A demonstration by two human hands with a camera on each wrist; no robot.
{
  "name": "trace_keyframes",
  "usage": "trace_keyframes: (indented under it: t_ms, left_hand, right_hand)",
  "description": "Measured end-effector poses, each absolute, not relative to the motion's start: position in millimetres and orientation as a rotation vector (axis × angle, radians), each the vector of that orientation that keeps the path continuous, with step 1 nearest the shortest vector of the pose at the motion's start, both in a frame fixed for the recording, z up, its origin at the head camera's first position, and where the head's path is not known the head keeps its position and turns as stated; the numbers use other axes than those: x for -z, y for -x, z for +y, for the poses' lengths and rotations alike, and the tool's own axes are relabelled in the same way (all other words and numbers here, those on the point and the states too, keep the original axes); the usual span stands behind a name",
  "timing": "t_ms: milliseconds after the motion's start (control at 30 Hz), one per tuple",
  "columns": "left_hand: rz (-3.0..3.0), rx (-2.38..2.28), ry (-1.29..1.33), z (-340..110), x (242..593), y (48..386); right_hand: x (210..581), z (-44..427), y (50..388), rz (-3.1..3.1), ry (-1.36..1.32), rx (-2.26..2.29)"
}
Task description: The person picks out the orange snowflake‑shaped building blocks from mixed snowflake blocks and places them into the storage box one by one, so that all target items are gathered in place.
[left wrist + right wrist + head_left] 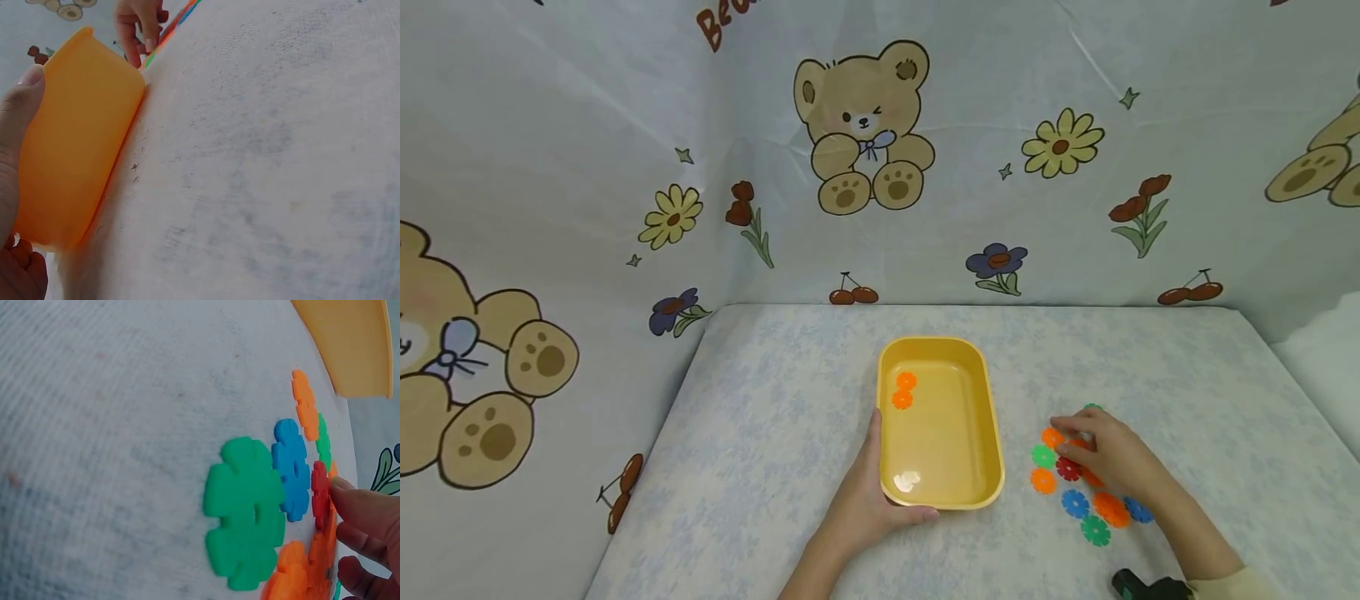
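Note:
My left hand [867,504] grips the near left corner of a yellow plastic tray [943,454]. In the left wrist view its thumb lies at the rim, with curled fingers low beside the tray wall [81,137]. Two orange flower-shaped plastic discs [904,390] lie inside at the tray's far left. My right hand [1112,454] reaches over a loose group of such discs, thumb and forefinger apart beside an orange disc [1052,437]. In the right wrist view the thumb [356,503] is close to a red disc [320,494]; contact behind it is hidden.
Near the right hand lie a green disc [1095,531], a blue disc [1076,503] and another orange disc [1111,510], among several more. A black device [1150,586] sits at the right wrist. A bear-printed cloth [955,242] rises behind the table [760,467].

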State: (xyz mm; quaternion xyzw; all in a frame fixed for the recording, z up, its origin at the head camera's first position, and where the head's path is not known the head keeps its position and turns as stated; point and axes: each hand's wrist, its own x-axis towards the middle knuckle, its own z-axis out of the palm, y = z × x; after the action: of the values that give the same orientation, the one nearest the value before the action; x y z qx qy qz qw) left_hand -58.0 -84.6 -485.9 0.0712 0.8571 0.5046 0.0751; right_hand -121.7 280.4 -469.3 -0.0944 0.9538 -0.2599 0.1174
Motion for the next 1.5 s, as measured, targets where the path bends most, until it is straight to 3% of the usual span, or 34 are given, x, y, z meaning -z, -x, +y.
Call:
trace_keyframes:
  t_ms: [867,1500]
  left_hand:
    - [2.488,-1.917,-0.350,-76,513,65]
    - [2.533,-1.829,-0.279,-79,512,67]
  right_hand:
    - [477,282,123,2.754,0.196,0.798]
    - [480,282,122,2.852,0.182,0.793]
